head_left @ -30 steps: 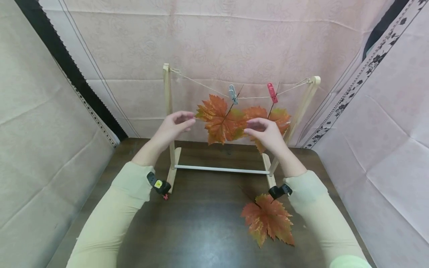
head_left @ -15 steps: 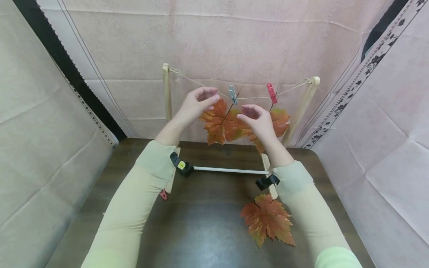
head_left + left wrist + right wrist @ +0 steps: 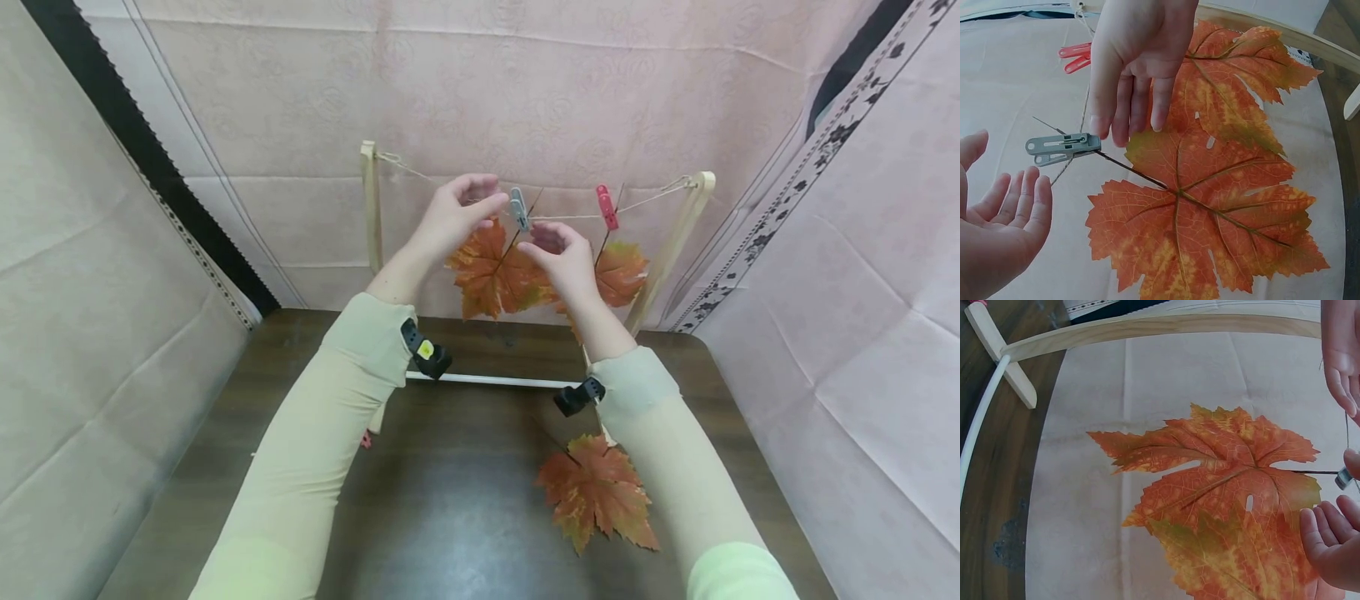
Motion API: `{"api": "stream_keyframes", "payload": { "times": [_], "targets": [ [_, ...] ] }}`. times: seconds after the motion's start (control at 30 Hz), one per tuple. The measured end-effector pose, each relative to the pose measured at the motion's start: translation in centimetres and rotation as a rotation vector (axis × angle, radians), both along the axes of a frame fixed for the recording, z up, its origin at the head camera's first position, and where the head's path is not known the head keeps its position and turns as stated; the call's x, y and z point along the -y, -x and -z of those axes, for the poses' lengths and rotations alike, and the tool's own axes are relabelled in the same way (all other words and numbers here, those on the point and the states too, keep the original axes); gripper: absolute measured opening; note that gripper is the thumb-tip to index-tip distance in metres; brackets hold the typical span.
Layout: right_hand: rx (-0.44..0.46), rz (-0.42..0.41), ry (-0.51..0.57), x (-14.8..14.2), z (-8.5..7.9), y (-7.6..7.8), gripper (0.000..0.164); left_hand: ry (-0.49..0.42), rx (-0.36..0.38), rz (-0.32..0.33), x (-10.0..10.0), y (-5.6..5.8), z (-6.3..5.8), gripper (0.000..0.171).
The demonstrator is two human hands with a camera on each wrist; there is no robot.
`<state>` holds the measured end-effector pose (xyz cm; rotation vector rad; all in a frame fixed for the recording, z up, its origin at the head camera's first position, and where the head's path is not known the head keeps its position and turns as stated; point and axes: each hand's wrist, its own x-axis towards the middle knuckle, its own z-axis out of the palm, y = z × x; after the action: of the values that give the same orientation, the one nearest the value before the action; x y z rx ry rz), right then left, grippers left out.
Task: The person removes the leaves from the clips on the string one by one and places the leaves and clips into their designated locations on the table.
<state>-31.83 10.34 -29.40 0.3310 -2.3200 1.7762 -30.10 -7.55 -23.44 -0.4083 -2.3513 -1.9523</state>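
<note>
A blue-grey clothespin (image 3: 519,210) on the string holds the dark stem of an orange maple leaf (image 3: 491,275). My left hand (image 3: 457,218) is just left of that clothespin, fingers relaxed and nothing in them. My right hand (image 3: 561,257) hovers to its lower right, in front of the leaves, thumb and fingers apart. In the left wrist view the clothespin (image 3: 1063,147) sits between both hands, with right fingertips right by its nose. A red clothespin (image 3: 607,207) farther right on the string holds a second maple leaf (image 3: 621,273), partly covered by my right hand.
The string runs between the wooden posts (image 3: 371,208) of a rack with a white crossbar (image 3: 495,381). A third maple leaf (image 3: 597,493) lies on the dark table (image 3: 450,517) at front right. Another red clothespin (image 3: 366,439) shows beside my left sleeve. Cloth walls surround the table.
My left hand has moved right and up from the left post to beside the blue-grey clothespin. My right hand has shifted left and up towards it. The hanging leaves stay in place.
</note>
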Motion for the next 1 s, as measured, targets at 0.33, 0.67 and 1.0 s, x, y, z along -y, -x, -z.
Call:
{"api": "stream_keyframes", "payload": {
  "times": [0.33, 0.67, 1.0],
  "targets": [
    [0.032, 0.004, -0.039, 1.0, -0.2, 0.5, 0.039, 0.044, 0.036, 0.029, -1.0, 0.7, -0.3, 0.053],
    [0.067, -0.012, -0.077, 1.3, 0.2, 0.5, 0.033, 0.120, 0.045, 0.022, -1.8, 0.9, 0.0, 0.049],
    [0.077, -0.010, -0.099, 1.5, 0.5, 0.6, 0.030, 0.164, -0.025, 0.003, -2.0, 0.8, 0.1, 0.040]
  ]
}}
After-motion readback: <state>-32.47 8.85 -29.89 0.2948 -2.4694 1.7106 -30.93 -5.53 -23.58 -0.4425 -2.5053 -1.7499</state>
